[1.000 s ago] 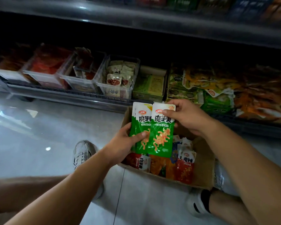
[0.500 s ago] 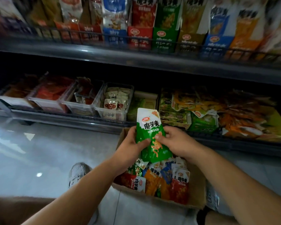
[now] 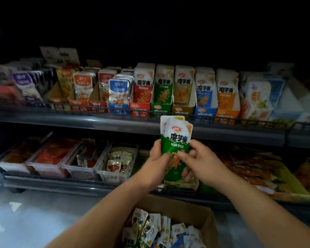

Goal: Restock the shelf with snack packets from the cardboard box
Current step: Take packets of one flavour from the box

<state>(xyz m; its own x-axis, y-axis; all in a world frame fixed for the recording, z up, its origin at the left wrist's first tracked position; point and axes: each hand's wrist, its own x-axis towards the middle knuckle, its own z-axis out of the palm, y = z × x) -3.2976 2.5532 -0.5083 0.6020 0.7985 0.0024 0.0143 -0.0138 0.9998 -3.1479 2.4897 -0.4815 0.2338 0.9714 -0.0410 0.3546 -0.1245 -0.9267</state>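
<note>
Left hand (image 3: 158, 156) and right hand (image 3: 201, 159) together grip the stacked green-and-white foil snack packets (image 3: 175, 138), now raised from the brown cardboard box (image 3: 207, 221) towards the matching green shelf carton (image 3: 161, 109).

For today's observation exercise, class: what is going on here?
A person grips a small stack of green snack packets upright with both the left hand and the right hand. The cardboard box below holds many mixed packets. A green display carton of matching packets stands on the upper shelf; the stack is not yet in it.
</note>
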